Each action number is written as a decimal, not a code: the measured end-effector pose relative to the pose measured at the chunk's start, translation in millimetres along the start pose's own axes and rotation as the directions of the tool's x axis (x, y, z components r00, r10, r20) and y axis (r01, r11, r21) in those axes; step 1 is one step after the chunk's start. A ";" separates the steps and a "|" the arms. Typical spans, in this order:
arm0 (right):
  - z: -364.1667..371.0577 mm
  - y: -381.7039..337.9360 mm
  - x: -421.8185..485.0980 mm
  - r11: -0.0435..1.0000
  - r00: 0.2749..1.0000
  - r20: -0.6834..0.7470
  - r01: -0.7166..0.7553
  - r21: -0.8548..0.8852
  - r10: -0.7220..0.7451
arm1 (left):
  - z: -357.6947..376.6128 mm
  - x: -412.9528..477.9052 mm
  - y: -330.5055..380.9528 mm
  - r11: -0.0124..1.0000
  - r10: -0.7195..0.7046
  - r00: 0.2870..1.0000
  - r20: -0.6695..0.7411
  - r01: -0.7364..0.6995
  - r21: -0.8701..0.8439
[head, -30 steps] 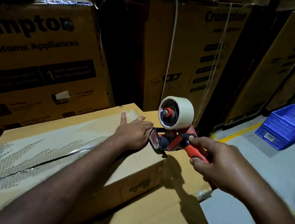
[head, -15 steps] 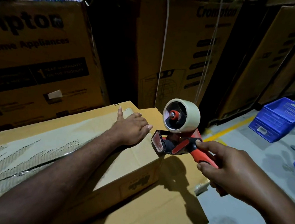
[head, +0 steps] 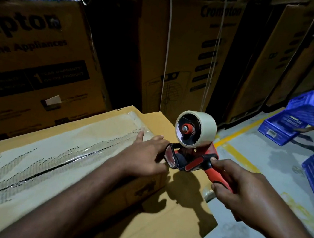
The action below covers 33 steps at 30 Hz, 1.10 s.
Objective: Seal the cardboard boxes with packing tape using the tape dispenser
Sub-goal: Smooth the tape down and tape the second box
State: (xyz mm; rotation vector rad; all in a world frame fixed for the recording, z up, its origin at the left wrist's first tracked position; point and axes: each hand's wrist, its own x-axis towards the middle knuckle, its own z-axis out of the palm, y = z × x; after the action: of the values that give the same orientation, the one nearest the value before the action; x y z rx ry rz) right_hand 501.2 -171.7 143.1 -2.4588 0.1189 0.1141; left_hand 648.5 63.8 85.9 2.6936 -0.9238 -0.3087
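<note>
The cardboard box (head: 49,161) lay on a larger sheet of cardboard (head: 169,228), with a wide strip of clear tape (head: 74,148) already running along the seam on its top. The left hand (head: 144,156) rested flat on the box's top at its right end, its grip loose and fingers spread, holding nothing. Just past that right end, the right hand (head: 241,191) had its grip closed round the red handle of the tape dispenser (head: 192,160). The dispenser's front end was close to the left fingers; whether they touched I could not tell. The tape roll (head: 203,130) sat upright on top of the dispenser. Behind the box stood tall printed cartons (head: 32,55), and blue crates (head: 297,119) sat on the grey floor (head: 255,159) well to the box's right.
</note>
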 end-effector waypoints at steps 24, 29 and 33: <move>26.7 64.7 -26.5 0.955 0.992 -0.048 0.122 0.272 -0.114 | 10.8 7.4 -12.0 0.979 -0.012 0.999 0.033 0.005 0.205; 36.1 84.7 -31.6 0.967 0.983 -0.092 0.174 0.186 -0.159 | 13.5 9.1 -3.3 0.981 -0.047 0.997 0.066 0.034 0.193; 47.6 91.5 -33.1 0.951 0.952 -0.169 0.279 0.131 -0.255 | 9.3 9.5 -2.2 0.986 -0.076 0.994 0.081 0.062 0.158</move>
State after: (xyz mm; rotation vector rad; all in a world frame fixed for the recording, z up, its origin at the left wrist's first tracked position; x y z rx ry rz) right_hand 455.4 -210.8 53.1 -2.3017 -0.1374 -0.1926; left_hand 654.5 57.8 75.4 2.8797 -0.9152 -0.3863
